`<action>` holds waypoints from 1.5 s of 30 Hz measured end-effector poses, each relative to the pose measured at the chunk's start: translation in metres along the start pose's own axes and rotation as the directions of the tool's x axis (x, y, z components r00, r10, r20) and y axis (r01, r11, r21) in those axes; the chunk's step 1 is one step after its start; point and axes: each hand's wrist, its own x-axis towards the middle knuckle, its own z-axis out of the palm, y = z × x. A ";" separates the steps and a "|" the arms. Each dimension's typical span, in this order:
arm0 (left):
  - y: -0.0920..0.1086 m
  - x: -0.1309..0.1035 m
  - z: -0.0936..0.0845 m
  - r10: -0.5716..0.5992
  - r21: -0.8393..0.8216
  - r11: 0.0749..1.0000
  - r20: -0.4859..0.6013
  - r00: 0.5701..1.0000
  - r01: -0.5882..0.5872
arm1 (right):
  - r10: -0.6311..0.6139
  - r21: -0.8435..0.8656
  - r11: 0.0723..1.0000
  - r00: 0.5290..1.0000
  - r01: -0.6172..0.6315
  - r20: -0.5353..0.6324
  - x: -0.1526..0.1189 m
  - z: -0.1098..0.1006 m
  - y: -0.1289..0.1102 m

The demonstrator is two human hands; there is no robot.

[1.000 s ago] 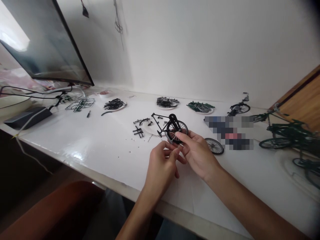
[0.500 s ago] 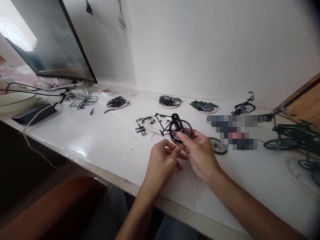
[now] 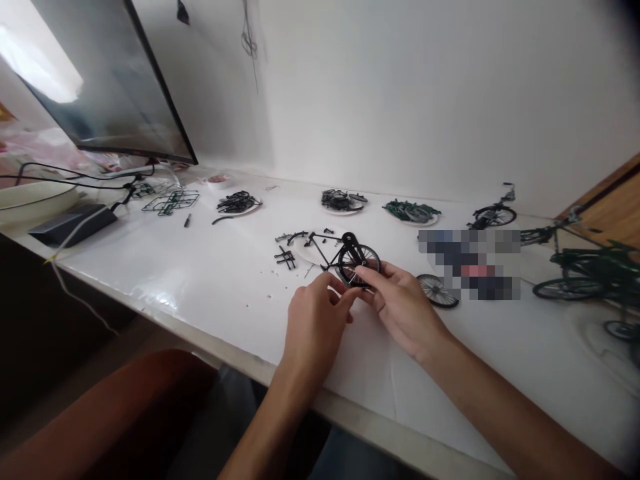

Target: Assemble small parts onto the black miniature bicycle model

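A small black model bicycle (image 3: 345, 252), with a frame and one spoked wheel, stands on the white table (image 3: 210, 280) over a white paper plate (image 3: 306, 251). My right hand (image 3: 400, 307) grips the wheel's lower rim with thumb and fingers. My left hand (image 3: 315, 327) meets it from the left, its fingertips pinched at the same spot on a tiny part that I cannot make out. A loose spoked wheel (image 3: 438, 291) lies just right of my right hand.
Plates of black parts (image 3: 235, 203) (image 3: 343, 201) and green parts (image 3: 410, 212) line the back. Finished model bicycles (image 3: 493, 215) (image 3: 585, 270) stand at the right. A monitor (image 3: 100, 80), cables and part sprues (image 3: 167, 201) fill the left. A pixelated patch (image 3: 467, 263) covers something.
Both hands have dropped slightly toward the table with the model bicycle. My left hand has closed in on the wheel. The camera has shifted a little.
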 end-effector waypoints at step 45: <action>0.016 0.113 -0.064 0.629 0.017 0.304 0.747 0.214 -0.952 | 0.196 -0.080 0.980 0.952 -0.182 0.235 0.012 -0.018 -0.001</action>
